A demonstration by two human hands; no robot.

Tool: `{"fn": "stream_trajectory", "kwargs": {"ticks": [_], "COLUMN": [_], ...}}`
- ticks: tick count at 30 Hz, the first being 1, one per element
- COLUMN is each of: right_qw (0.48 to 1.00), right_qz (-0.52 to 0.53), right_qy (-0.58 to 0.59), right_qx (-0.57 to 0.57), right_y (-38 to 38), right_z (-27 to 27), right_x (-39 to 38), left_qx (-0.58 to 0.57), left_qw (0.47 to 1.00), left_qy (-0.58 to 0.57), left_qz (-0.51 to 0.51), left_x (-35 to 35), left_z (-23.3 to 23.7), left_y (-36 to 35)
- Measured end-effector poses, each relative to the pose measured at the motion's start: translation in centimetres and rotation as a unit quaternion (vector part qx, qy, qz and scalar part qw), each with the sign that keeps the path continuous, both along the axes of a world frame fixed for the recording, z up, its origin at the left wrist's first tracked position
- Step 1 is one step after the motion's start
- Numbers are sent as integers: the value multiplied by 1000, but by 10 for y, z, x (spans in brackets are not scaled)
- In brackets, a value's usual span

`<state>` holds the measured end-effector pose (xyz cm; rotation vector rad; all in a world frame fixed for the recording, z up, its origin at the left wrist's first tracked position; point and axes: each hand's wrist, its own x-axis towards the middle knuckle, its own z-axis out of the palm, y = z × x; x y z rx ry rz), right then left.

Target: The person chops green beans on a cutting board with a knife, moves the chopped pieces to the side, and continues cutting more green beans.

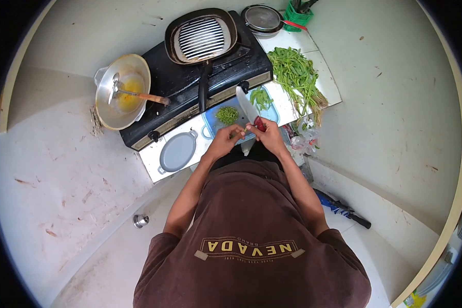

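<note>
In the head view, your right grip (268, 137) holds the knife (247, 105); your left grip (230, 138) seems to pinch a stem (246, 129) over the near edge of the board (273, 114). Chopped greens (227, 115) lie on the board's left. Best angle the blade away from your left grip.

1. Beyond the left hand (227, 141), I see a stove (164, 77) carrying a grill pan (202, 38).
2. Ahead and left of that hand, I spot a wok (106, 105).
3. Beyond the right hand (270, 136), a strainer (263, 18).
</note>
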<state>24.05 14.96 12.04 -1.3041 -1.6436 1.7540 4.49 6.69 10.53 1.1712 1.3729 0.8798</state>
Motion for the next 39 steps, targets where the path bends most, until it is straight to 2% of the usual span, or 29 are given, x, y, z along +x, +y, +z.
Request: {"fn": "stream_trajectory", "kwargs": {"ticks": [3, 6, 9, 13, 17, 21, 24, 30, 33, 36, 39], "right_qw": [980, 964, 960, 900, 836, 820, 809, 852, 863, 856, 857], "right_qz": [77, 134, 154, 276, 328, 334, 300, 264, 300, 316, 315], "right_qy": [-62, -134, -106, -141, -164, -189, -211, -172, -137, -109, -132], "right_qx": [171, 187, 208, 305, 407, 425, 459, 418, 382, 394, 385], "right_y": [-1, 3, 4, 19, 31, 49, 61, 58, 41, 24, 12], "right_z": [-6, -19, -53, -74, -84, -88, -90, -82, -74, -90, -92], "right_x": [5, 12, 26, 38, 34, 17, 5, 6, 3, -11, -27], "left_qx": [-56, 41, -40, -87, -96, -93, -118, -109, -119, -87, -106], "left_qw": [998, 983, 975, 953, 932, 924, 922, 920, 911, 907, 905], "left_qy": [38, 128, 100, 105, 104, 125, 107, 97, 99, 118, 146], "left_qz": [15, 122, 194, 270, 335, 349, 353, 365, 381, 394, 385], "left_x": [-10, -15, -28, -37, -39, -33, -25, -5, 3, 10, 14], "left_z": [-15, -22, -44, -35, -21, -23, -23, -24, -22, -27, -29], "left_y": [-16, -38, -61, -87, -103, -115, -120, -124, -127, -132, -138]}}
